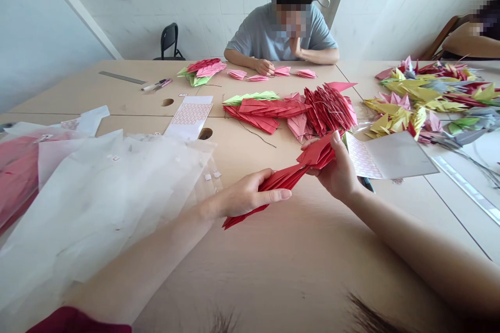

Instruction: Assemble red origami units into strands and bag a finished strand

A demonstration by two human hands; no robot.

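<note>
Translucent whitish plastic bags point(89, 203) crowd the desk point(273, 270) at lower left. At centre, the left hand point(247, 195) and right hand point(338, 171) have their fingers gripping a folded red paper bundle point(292, 174), just below a pleated red paper heap point(328, 109); yellow-and-pink folded paper pieces point(410, 94) spread upper right.

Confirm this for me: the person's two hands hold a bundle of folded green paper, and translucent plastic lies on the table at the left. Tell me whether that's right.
Not quite: the bundle of folded paper in the left hand and right hand is red, not green, as the head view shows. Translucent plastic does lie on the table at the left.
</note>
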